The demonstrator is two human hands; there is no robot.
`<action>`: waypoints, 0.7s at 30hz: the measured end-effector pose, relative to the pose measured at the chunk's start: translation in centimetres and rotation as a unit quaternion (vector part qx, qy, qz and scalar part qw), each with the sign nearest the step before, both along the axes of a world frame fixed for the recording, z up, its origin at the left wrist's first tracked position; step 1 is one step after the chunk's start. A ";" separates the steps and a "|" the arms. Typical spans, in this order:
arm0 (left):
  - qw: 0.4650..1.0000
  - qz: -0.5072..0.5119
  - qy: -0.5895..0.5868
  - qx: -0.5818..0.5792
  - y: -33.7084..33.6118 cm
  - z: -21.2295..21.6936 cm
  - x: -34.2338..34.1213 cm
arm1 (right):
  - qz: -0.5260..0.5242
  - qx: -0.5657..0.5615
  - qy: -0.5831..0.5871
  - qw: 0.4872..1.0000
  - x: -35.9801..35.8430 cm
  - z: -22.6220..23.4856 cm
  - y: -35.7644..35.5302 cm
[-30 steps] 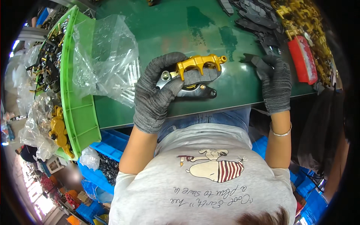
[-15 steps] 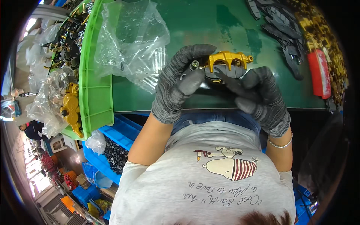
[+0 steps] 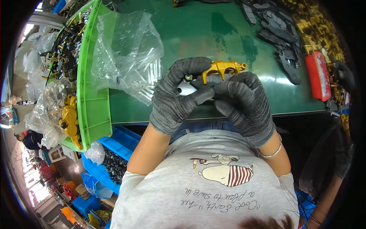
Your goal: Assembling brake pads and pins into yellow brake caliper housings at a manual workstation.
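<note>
A gold brake caliper (image 3: 224, 67) is held above the green table's near edge. My gloved left hand (image 3: 173, 97) is closed around the caliper's left end, thumb along its near side. A round bolt hole (image 3: 188, 78) shows beside that thumb. Closed at the near side of the caliper is my gloved right hand (image 3: 248, 103), its fingertips meeting the left thumb. Between the hands and the caliper a dark grey brake pad (image 3: 217, 78) shows in part; the right fingers cover the rest.
A clear plastic bag with metal pins (image 3: 133, 57) lies at left beside a green crate (image 3: 93, 91) of parts. At right are loose brake pads (image 3: 282, 38), a red box (image 3: 318, 76) and piled gold calipers (image 3: 324, 26). A co-worker's gloved hand (image 3: 345, 76) reaches in there.
My right hand has moved left and in against the caliper with the brake pad, which was held out beside it. A co-worker's gloved hands have appeared at the right edge.
</note>
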State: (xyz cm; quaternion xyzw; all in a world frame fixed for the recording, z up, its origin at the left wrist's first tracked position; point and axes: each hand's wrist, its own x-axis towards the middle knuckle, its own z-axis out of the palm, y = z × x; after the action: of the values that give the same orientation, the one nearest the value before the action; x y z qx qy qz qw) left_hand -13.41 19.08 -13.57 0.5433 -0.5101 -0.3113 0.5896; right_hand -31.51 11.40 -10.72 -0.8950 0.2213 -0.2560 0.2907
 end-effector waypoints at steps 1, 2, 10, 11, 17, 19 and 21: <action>1.000 0.008 -0.003 -0.002 0.1 0.1 0.0 | 0.016 0.003 -0.020 1.000 -0.1 -0.4 0.1; 1.000 0.017 -0.006 -0.003 0.2 0.1 -0.1 | 0.032 0.007 -0.040 0.999 -0.2 -0.8 0.2; 1.000 0.022 0.011 0.003 0.1 0.0 -0.1 | -0.142 0.532 -0.167 0.818 -2.8 -1.1 0.2; 1.000 0.018 0.023 0.003 0.0 0.0 -0.2 | -0.143 0.533 -0.169 0.817 -2.7 -1.0 -0.1; 0.998 0.021 0.041 0.039 0.2 0.4 -0.4 | -0.151 0.554 -0.185 0.797 -1.8 -1.5 -1.6; 0.996 0.013 0.082 0.043 0.3 0.2 -0.4 | -0.149 0.542 -0.191 0.805 -1.5 -1.7 -1.5; 0.996 0.015 0.075 0.036 0.4 -0.1 -0.4 | -0.159 0.543 -0.196 0.801 -1.0 -1.8 -1.3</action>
State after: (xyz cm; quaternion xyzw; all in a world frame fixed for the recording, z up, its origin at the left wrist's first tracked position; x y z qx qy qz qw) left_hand -13.77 19.44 -13.63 0.5468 -0.4444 -0.3609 0.6110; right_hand -32.55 10.14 -12.48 -0.4734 0.4011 -0.3067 0.7217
